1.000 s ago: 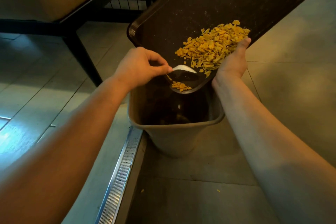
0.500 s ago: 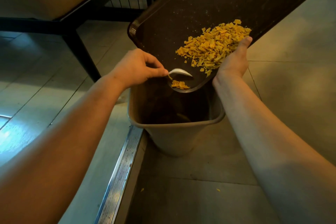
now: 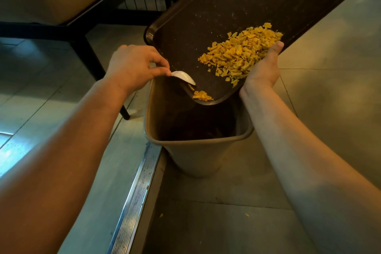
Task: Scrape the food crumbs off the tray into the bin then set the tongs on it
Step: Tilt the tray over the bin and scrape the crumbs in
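Observation:
A dark brown tray [image 3: 243, 6] is tilted down over a tan bin [image 3: 198, 150], its low corner above the bin's opening. A heap of yellow crumbs [image 3: 241, 51] lies on the tray by its right edge, and a small clump [image 3: 202, 95] sits at the low corner. My right hand [image 3: 262, 70] grips the tray's right edge, thumb on top beside the heap. My left hand [image 3: 135, 66] pinches a white tong tip [image 3: 183, 76] that touches the tray near the small clump. The rest of the tongs is hidden by my hand.
A dark-framed bench with a black leg [image 3: 88, 55] stands to the left on the tiled floor. A metal floor strip [image 3: 136, 192] runs along the bin's left. A couple of crumbs [image 3: 247, 215] lie on the floor in front of the bin.
My left hand has drawn the white tip leftward and slightly up along the tray's low edge. The small clump has stayed at the corner; the tray and right hand have barely shifted.

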Motion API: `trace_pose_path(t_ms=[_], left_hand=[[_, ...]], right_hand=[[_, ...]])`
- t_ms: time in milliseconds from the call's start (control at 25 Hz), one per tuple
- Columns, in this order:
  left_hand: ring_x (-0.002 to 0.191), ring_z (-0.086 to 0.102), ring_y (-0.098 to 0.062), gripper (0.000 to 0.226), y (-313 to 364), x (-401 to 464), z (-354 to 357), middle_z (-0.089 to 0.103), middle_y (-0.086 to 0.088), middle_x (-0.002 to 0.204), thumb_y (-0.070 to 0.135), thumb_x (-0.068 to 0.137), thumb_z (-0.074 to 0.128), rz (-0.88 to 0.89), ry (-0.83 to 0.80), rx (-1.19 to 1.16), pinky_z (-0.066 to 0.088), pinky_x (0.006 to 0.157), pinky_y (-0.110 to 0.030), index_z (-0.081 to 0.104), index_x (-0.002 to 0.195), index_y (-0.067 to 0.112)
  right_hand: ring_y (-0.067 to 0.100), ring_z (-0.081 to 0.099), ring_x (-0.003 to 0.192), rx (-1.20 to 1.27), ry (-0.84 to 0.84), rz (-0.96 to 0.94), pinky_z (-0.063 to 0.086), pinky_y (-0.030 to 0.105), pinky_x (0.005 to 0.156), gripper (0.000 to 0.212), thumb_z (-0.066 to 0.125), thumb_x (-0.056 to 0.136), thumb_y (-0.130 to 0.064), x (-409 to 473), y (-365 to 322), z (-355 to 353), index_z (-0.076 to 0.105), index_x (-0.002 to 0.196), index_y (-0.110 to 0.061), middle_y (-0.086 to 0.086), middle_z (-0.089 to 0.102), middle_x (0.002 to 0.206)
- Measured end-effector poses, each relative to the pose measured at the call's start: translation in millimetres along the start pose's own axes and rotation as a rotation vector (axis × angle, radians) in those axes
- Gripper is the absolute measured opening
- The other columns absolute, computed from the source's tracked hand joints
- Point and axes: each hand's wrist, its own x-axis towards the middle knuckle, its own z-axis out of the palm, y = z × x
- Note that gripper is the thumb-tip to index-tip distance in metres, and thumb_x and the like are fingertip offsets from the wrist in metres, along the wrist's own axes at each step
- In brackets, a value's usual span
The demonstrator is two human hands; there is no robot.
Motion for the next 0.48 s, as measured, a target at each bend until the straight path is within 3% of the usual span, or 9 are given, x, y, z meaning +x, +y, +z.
trace_pose_path(t_ms=[120,280,400,480], left_hand=[[0.113,0.049,-0.017,0.021,-2.5,2.5,-4.5,0.059,0.007,0.117,0.043,0.085,0.057,0.028,-0.049,0.104,0.026,0.101,-0.04,0.065,0.1,0.031],[0.109,0.048,-0.014,0.017,3.3,3.7,-10.4,0.058,0.01,0.113,0.044,0.084,0.059,-0.039,-0.166,0.079,0.034,0.086,-0.034,0.064,0.097,0.035],[0.105,0.046,-0.007,0.012,13.7,4.2,-9.4,0.055,0.016,0.103,0.042,0.084,0.06,-0.047,-0.311,-0.075,0.033,0.084,-0.031,0.065,0.093,0.036],[0.102,0.048,-0.006,0.006,16.4,4.0,-6.1,0.057,0.015,0.097,0.041,0.083,0.061,-0.089,-0.278,-0.246,0.034,0.084,-0.031,0.064,0.085,0.036]], right_hand=[[0.023,0.064,0.104,-0.018,0.012,-0.005,0.051,0.043,0.096,0.042,0.048,0.095,-0.047,0.7,1.6,-0.7,0.063,0.113,-0.012,0.007,0.068,0.111],[0.022,0.065,0.101,-0.009,0.016,-0.02,0.051,0.043,0.095,0.033,0.048,0.095,-0.046,1.7,2.3,0.5,0.065,0.098,-0.018,0.005,0.07,0.105],[0.022,0.066,0.1,-0.023,0.022,-0.042,0.051,0.043,0.095,0.033,0.049,0.095,-0.047,3.1,3.9,0.8,0.066,0.092,-0.019,0.005,0.071,0.105],[0.022,0.066,0.101,-0.028,0.015,-0.043,0.051,0.043,0.095,0.032,0.049,0.095,-0.047,3.9,4.9,0.3,0.066,0.092,-0.02,0.006,0.071,0.107]])
